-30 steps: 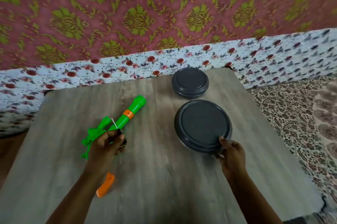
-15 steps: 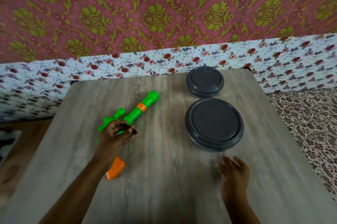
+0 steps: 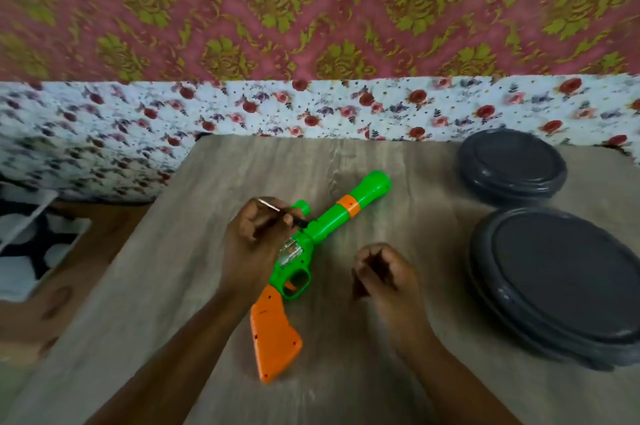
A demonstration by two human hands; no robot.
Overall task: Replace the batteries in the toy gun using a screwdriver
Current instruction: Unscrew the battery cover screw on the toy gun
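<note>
On the wooden bench (image 3: 346, 372), beside the toy gun (image 3: 311, 244): left hand (image 3: 256, 244) pinching a screwdriver (image 3: 284, 213); right hand (image 3: 381, 272) curled, seemingly empty.

Toy gun (image 3: 325, 227) is bright green with an orange band and orange stock. Table (image 3: 346, 372) is greyish wood grain. Two dark grey lids (image 3: 557, 282) at right. Upper frame: pink wall (image 3: 318, 9) with olive damask, white rose-print cloth (image 3: 311, 109) below.
</note>
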